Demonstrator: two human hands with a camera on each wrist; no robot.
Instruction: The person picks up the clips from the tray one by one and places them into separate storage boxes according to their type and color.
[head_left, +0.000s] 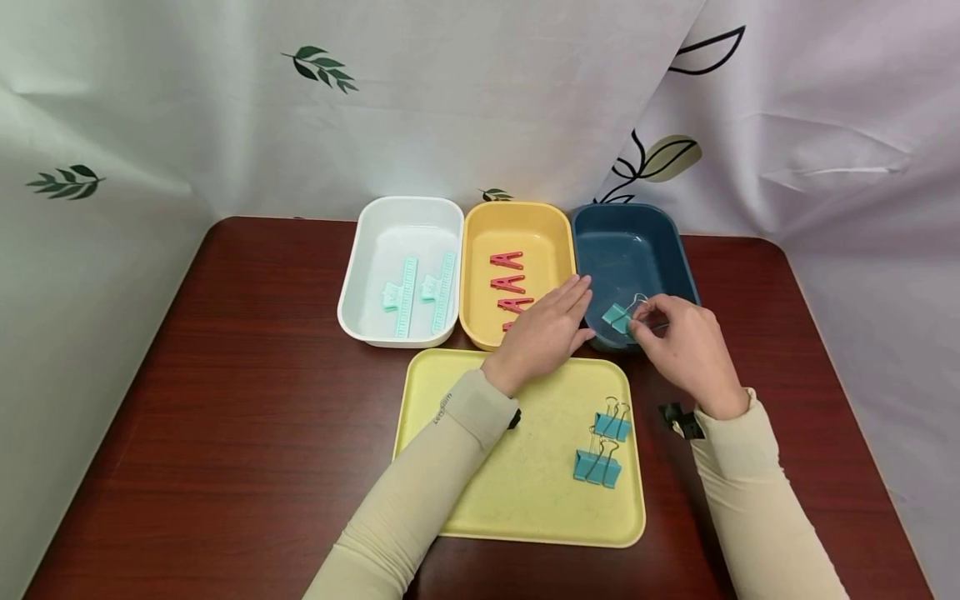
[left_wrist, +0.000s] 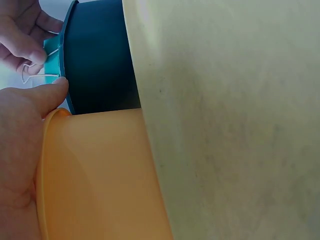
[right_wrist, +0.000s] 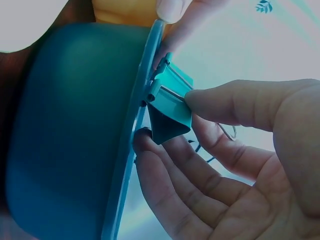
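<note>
My right hand (head_left: 688, 346) pinches a teal binder clip (head_left: 617, 317) over the near end of the dark blue bin (head_left: 626, 246). In the right wrist view the clip (right_wrist: 172, 107) shows its open underside close to the bin's rim, with the thumb on its side. My left hand (head_left: 543, 333) lies with straight fingers across the near right corner of the yellow bin (head_left: 480, 237). Its thumb (left_wrist: 52, 95) touches the blue bin's rim. Several red clothespins (head_left: 507, 284) lie in the yellow bin, the lowest partly hidden by the left hand.
Two more teal binder clips (head_left: 597, 468) lie on the right side of the yellow tray (head_left: 525, 508). The white bin (head_left: 367, 267) at the left holds two mint ruler clips (head_left: 406, 297). A patterned curtain (head_left: 465, 100) hangs behind the brown table (head_left: 247, 375).
</note>
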